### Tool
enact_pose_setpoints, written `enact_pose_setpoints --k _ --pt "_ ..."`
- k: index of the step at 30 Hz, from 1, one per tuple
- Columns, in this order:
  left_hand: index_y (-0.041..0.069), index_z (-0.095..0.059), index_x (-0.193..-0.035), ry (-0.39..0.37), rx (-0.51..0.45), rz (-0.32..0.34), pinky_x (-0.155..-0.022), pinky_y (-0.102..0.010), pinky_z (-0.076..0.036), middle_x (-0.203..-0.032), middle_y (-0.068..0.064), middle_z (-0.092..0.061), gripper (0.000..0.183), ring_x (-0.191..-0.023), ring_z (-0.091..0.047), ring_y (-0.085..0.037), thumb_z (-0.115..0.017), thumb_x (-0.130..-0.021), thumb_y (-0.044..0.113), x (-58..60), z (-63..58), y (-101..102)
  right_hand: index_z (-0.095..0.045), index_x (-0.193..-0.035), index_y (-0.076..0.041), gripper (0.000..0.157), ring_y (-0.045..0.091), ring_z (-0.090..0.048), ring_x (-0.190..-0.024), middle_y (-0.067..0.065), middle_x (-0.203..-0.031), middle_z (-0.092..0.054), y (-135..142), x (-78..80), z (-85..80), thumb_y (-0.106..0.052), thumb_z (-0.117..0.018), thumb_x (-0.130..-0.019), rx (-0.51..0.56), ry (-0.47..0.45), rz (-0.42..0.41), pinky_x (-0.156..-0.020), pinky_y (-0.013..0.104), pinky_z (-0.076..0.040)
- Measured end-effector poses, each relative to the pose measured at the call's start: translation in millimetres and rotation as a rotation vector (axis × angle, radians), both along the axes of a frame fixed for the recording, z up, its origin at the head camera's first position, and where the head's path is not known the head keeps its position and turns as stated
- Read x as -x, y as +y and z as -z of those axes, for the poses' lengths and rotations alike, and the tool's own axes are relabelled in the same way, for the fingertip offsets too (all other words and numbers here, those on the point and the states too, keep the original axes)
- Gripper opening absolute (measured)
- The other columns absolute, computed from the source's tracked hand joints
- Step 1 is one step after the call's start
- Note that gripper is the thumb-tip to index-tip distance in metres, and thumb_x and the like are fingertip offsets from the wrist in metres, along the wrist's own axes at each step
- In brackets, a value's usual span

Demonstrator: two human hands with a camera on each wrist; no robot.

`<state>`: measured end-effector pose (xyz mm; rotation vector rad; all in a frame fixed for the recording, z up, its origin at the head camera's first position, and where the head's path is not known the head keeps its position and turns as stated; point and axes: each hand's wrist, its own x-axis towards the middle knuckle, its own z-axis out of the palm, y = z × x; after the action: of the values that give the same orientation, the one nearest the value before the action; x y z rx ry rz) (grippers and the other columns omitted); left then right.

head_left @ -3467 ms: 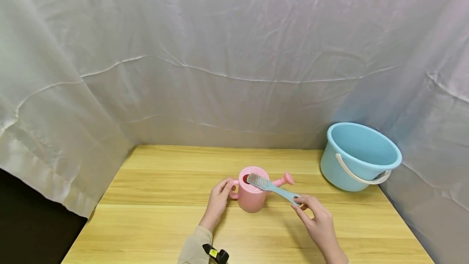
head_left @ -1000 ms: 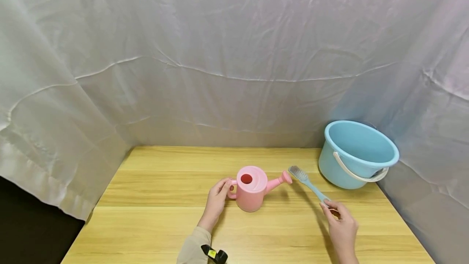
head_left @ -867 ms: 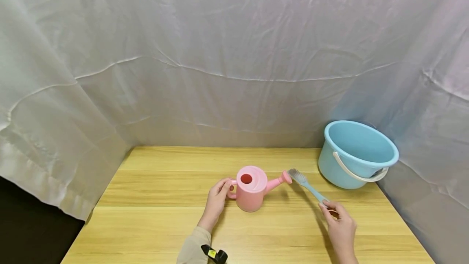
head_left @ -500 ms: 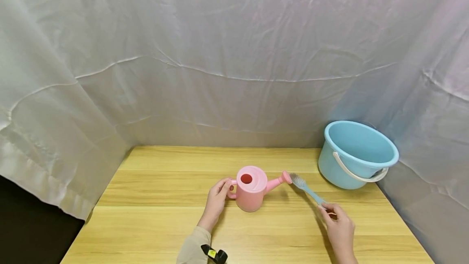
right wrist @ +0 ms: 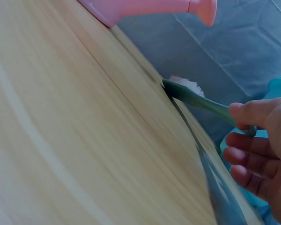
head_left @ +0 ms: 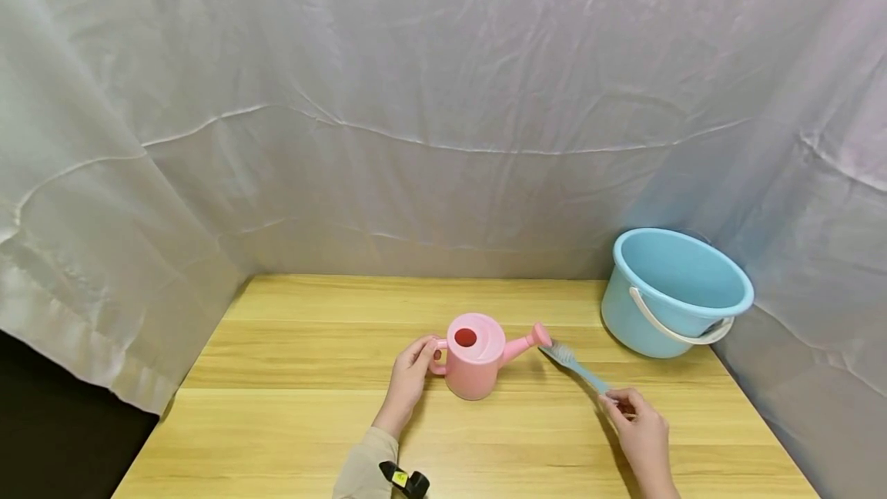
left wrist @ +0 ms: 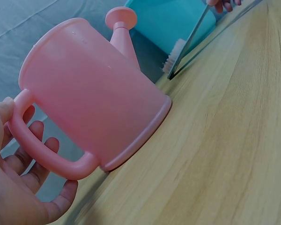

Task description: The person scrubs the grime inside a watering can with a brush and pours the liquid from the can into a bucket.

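Note:
A pink watering can [head_left: 474,364] stands upright on the wooden table, its spout pointing right. My left hand [head_left: 409,380] holds the can's handle [left wrist: 51,159], fingers curled through the loop in the left wrist view. My right hand [head_left: 639,430] pinches the handle end of a light blue scrubbing brush [head_left: 585,374] between thumb and fingers. The brush slants down to the left, its bristles [right wrist: 187,85] facing up and its head tip right at the tabletop. In the head view the brush head lies just beside the sprinkler end of the spout.
A light blue bucket [head_left: 644,322] with a white handle [head_left: 665,327] stands at the table's back right corner. Grey cloth [head_left: 443,199] hangs behind and along the sides of the wooden table [head_left: 312,437]. A black wrist strap piece [head_left: 409,481] sits at the left sleeve.
The right hand first carried the brush from over the watering can's top to the right. Over the last second it has lowered the brush to the tabletop. The left hand has stayed on the handle.

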<state>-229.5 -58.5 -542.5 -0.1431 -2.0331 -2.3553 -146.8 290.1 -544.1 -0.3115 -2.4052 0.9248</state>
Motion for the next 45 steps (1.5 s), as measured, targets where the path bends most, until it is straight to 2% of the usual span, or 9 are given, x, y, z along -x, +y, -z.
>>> enact_pose_setpoints --k 4,8,17,23,26,31,34,39,45 --pt "-0.002 -0.065 -0.117 -0.011 0.003 -0.002 -0.088 -0.052 -0.060 -0.099 -0.030 -0.058 0.031 -0.077 -0.058 -0.021 -0.053 -0.101 0.022 1.0 0.6 0 -0.072 -0.086 -0.010 0.009 -0.013 -0.052 -0.063 0.007 -0.080 -0.073 3 -1.5 -0.6 -0.014 -0.078 -0.082 -0.007 -0.096 -0.033 -0.054 0.007 -0.045" --pt "-0.003 -0.064 -0.116 -0.016 0.021 -0.007 -0.089 -0.053 -0.059 -0.099 -0.031 -0.057 0.029 -0.078 -0.058 -0.021 -0.052 -0.101 0.018 1.7 -0.6 0 -0.072 -0.084 -0.011 0.009 -0.008 -0.052 -0.065 0.005 -0.080 -0.070 7 -1.6 -0.4 -0.014 -0.079 -0.081 -0.042 -0.157 -0.054 -0.058 0.015 -0.048" --pt "-0.002 -0.065 -0.115 0.002 -0.009 0.006 -0.086 -0.052 -0.061 -0.099 -0.028 -0.057 0.033 -0.077 -0.060 -0.023 -0.054 -0.100 0.027 0.2 -0.3 0 -0.070 -0.077 -0.010 0.010 0.024 -0.058 -0.085 0.012 -0.094 -0.069 14 -2.1 -0.3 -0.014 -0.079 -0.079 -0.089 -0.305 -0.122 -0.076 0.036 -0.047" --pt "-0.001 -0.065 -0.115 -0.001 -0.010 -0.001 -0.086 -0.050 -0.061 -0.099 -0.028 -0.057 0.034 -0.077 -0.060 -0.024 -0.056 -0.099 0.027 -0.6 -1.1 0 -0.069 -0.080 -0.009 0.010 0.023 -0.055 -0.083 0.011 -0.092 -0.069 14 -1.1 -0.1 -0.014 -0.078 -0.079 -0.094 -0.329 -0.132 -0.073 0.033 -0.044" --pt "-0.001 -0.065 -0.115 -0.001 -0.009 -0.002 -0.086 -0.051 -0.061 -0.099 -0.029 -0.057 0.033 -0.077 -0.059 -0.024 -0.056 -0.099 0.027 -0.3 -0.7 0 -0.068 -0.088 -0.006 0.014 0.024 -0.055 -0.084 0.012 -0.092 -0.069 14 -0.5 -0.2 -0.014 -0.077 -0.080 -0.078 -0.347 -0.129 -0.073 0.033 -0.044" --pt "-0.002 -0.065 -0.115 0.007 -0.006 0.004 -0.085 -0.052 -0.061 -0.099 -0.030 -0.056 0.035 -0.076 -0.059 -0.023 -0.056 -0.100 0.027 0.5 0.2 0 -0.066 -0.108 -0.001 0.030 0.032 -0.057 -0.094 0.018 -0.099 -0.069 14 0.5 -0.1 -0.014 -0.075 -0.082 -0.045 -0.362 -0.135 -0.078 0.040 -0.045" --pt "-0.003 -0.064 -0.115 0.014 -0.006 0.007 -0.084 -0.051 -0.061 -0.098 -0.030 -0.056 0.035 -0.076 -0.059 -0.022 -0.055 -0.100 0.027 0.7 0.4 0 -0.064 -0.114 0.000 0.035 0.035 -0.057 -0.099 0.020 -0.104 -0.069 15 0.7 0.0 -0.013 -0.075 -0.083 -0.033 -0.373 -0.136 -0.080 0.043 -0.045" --pt "-0.003 -0.064 -0.116 0.021 -0.008 0.008 -0.083 -0.050 -0.062 -0.098 -0.029 -0.056 0.035 -0.076 -0.059 -0.021 -0.055 -0.100 0.027 0.8 0.5 0 -0.064 -0.115 0.000 0.036 0.037 -0.056 -0.103 0.022 -0.110 -0.068 14 0.8 0.5 -0.013 -0.074 -0.083 -0.021 -0.382 -0.133 -0.085 0.051 -0.045" --pt "-0.003 -0.064 -0.115 0.014 -0.016 0.012 -0.083 -0.050 -0.062 -0.098 -0.029 -0.056 0.034 -0.076 -0.058 -0.021 -0.054 -0.101 0.026 1.7 1.2 0 -0.066 -0.114 0.000 0.035 0.036 -0.056 -0.102 0.021 -0.110 -0.068 14 1.1 1.1 -0.014 -0.075 -0.083 -0.026 -0.375 -0.122 -0.084 0.050 -0.045"
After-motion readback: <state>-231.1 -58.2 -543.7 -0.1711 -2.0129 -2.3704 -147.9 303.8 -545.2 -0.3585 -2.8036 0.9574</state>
